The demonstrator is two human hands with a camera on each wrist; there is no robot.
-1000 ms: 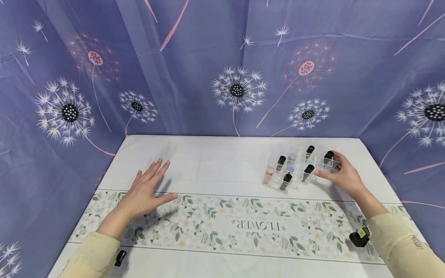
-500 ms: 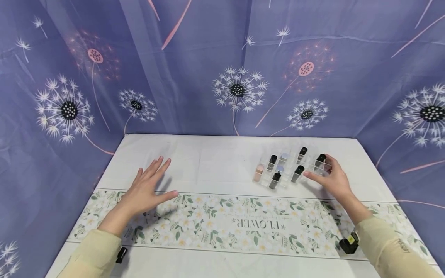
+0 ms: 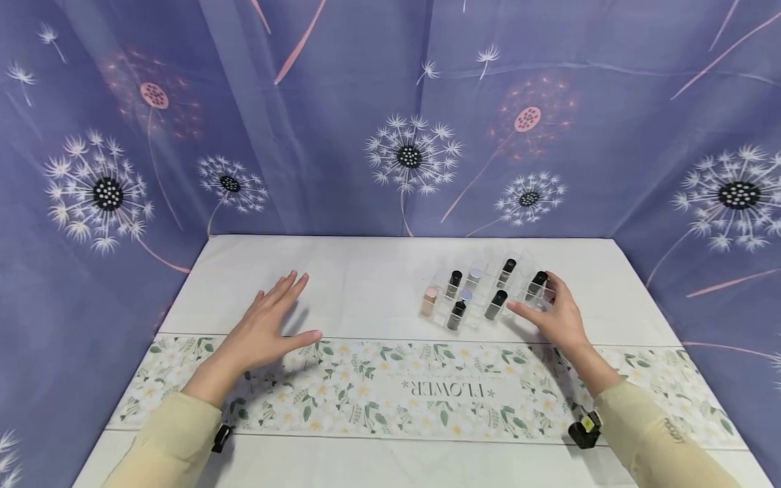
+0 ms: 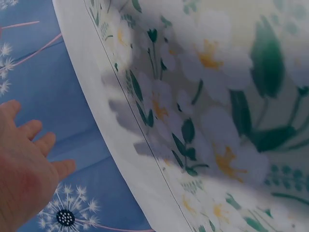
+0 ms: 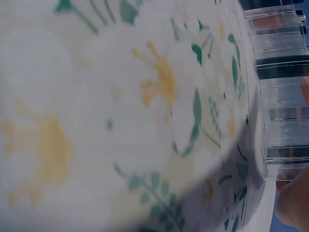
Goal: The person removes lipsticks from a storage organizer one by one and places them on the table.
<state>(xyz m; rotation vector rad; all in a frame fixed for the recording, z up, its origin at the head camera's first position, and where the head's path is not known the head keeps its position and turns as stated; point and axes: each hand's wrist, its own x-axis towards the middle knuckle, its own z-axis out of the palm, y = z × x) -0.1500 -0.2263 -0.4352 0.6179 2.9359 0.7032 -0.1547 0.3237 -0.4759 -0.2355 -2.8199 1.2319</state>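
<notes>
A clear plastic organizer [image 3: 441,324] with small compartments stands on the right half of the table. Several small cylindrical tubes sit in it: some have black caps [image 3: 456,276], two have bluish tops, and one is pinkish [image 3: 430,298] at the left end. My right hand [image 3: 558,318] grips the organizer's right end, thumb at the front side and fingers behind, partly hidden. In the right wrist view, the organizer [image 5: 282,113] shows at the right edge. My left hand [image 3: 259,332] is held over the table's left side, fingers spread, touching nothing that I can see.
A white tablecloth [image 3: 342,278] covers the table, with a printed flower band [image 3: 342,386] across it. Purple dandelion curtains [image 3: 329,135] close off the back and both sides. Black wrist devices [image 3: 584,431] show at both sleeves.
My right hand and the organizer have slid left across the table together, tubes still in place. My left hand keeps its spread pose. The view has shifted slightly.
</notes>
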